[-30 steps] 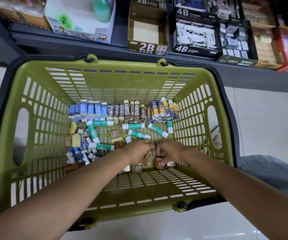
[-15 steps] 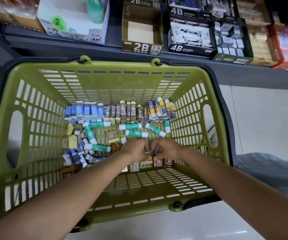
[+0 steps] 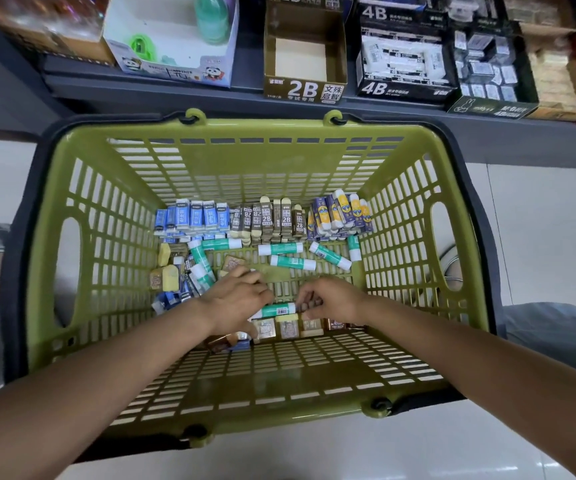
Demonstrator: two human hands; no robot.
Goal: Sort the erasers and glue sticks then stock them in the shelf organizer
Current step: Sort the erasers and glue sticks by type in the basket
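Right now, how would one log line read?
place: green basket | left hand: on glue stick | right hand: at its other end | shelf box: empty

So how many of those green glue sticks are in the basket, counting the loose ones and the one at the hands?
Loose glue sticks: 7
Glue stick between left hand and right hand: 1
Total: 8 visible; others may lie hidden.

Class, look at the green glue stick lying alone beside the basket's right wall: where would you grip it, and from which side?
Grip the glue stick across its green middle, coming from above. It lies flat, pointing away from the viewer, close to the basket wall, so only the top and left side are free.
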